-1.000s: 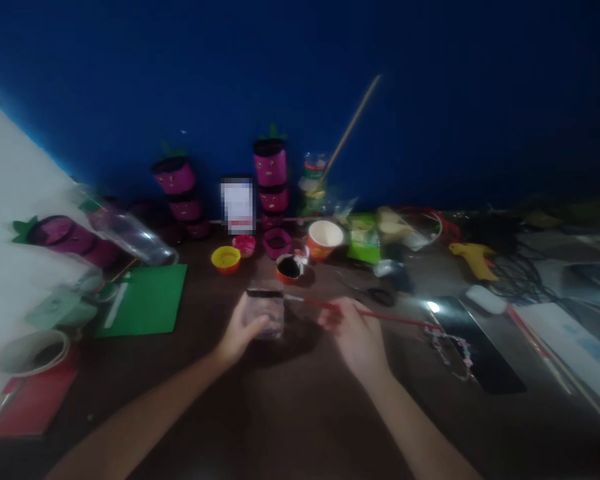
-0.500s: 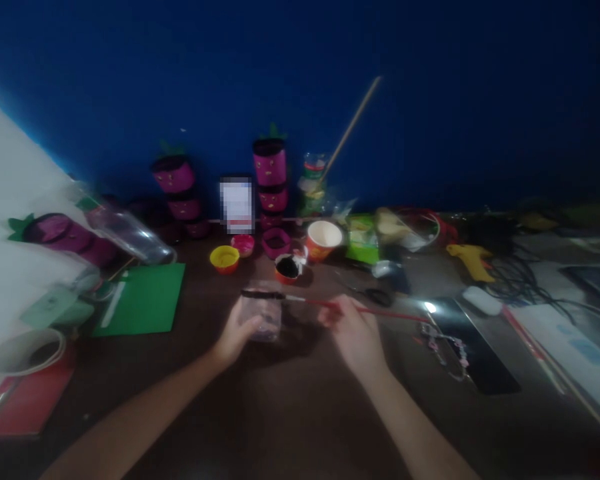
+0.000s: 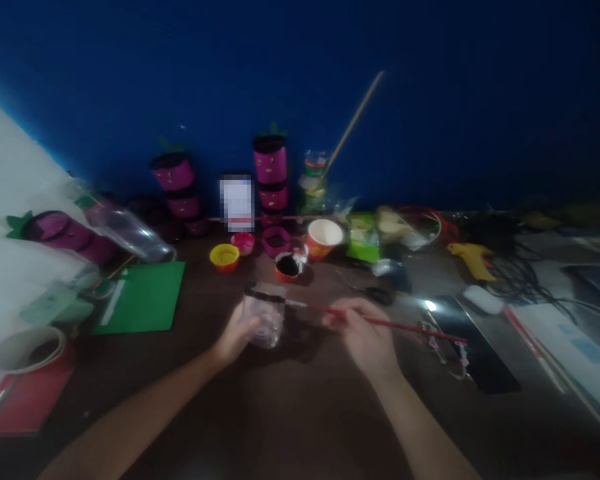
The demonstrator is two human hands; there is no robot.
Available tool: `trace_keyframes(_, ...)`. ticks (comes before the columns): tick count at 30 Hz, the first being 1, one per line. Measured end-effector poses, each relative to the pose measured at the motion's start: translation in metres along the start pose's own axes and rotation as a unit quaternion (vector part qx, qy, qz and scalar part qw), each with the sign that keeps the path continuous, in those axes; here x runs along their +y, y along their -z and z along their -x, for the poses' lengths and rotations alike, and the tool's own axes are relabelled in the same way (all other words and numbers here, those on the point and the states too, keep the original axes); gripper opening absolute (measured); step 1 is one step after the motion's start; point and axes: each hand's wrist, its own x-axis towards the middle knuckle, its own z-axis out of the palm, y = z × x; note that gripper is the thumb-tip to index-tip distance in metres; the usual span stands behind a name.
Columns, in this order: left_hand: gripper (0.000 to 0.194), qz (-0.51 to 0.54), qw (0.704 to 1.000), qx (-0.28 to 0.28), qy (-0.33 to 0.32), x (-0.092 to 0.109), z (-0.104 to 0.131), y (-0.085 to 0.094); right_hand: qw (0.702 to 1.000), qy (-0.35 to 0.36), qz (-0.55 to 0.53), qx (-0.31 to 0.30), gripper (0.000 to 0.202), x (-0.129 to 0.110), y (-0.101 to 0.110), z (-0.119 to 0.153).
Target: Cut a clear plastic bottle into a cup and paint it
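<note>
My left hand (image 3: 236,337) is wrapped round the side of a clear plastic cup (image 3: 267,327), which looks like a cut bottle piece with a black band along its upper rim. In my right hand (image 3: 363,333) a paintbrush (image 3: 403,325) with a red handle is pinched. Its tip points left and meets the dark band; the bristles blend into it. Just behind the cup stands a small tub of black paint (image 3: 287,267). Beside that are a yellow tub (image 3: 225,259) and a pink tub (image 3: 243,243).
Purple banded containers (image 3: 271,167) stand along the wall, near a white-screened device (image 3: 237,203). A paper cup (image 3: 324,239) is behind the paint. A green sheet (image 3: 145,297) and a clear bottle (image 3: 130,230) lie left. On the right are a phone (image 3: 480,353), scissors (image 3: 377,295) and a yellow glue gun (image 3: 473,260).
The cup has tilted slightly and moved a little right and down. My right hand has shifted right, and the brush handle's rear end now slopes lower.
</note>
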Motion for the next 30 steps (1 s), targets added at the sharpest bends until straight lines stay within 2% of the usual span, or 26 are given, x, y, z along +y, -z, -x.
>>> trace_keyframes(6,0.041,-0.005,1.000,-0.015,-0.009,0.000,0.000,0.001,0.999,0.013,-0.020,0.025,0.011,-0.001,0.003,-0.003)
trace_keyframes(10,0.040,0.009,1.000,-0.013,-0.006,0.002,0.000,-0.001,1.000,-0.005,-0.010,0.029,0.012,-0.003,0.000,-0.002)
trace_keyframes(13,0.041,0.032,0.999,-0.015,0.009,0.005,0.000,-0.001,0.998,-0.013,0.001,0.066,0.016,-0.001,0.000,-0.003)
trace_keyframes(17,0.048,0.065,0.997,-0.017,0.036,0.007,-0.001,-0.001,0.991,-0.038,-0.037,0.120,0.027,0.002,0.000,-0.006)
trace_keyframes(24,0.054,0.067,0.997,-0.020,0.032,0.003,0.000,0.001,0.984,-0.115,-0.081,0.108,0.027,0.015,-0.008,-0.003)
trace_keyframes(30,0.058,0.076,0.996,-0.039,0.027,0.005,0.001,0.000,0.983,-0.119,-0.078,0.114,0.030,0.022,-0.007,-0.004)
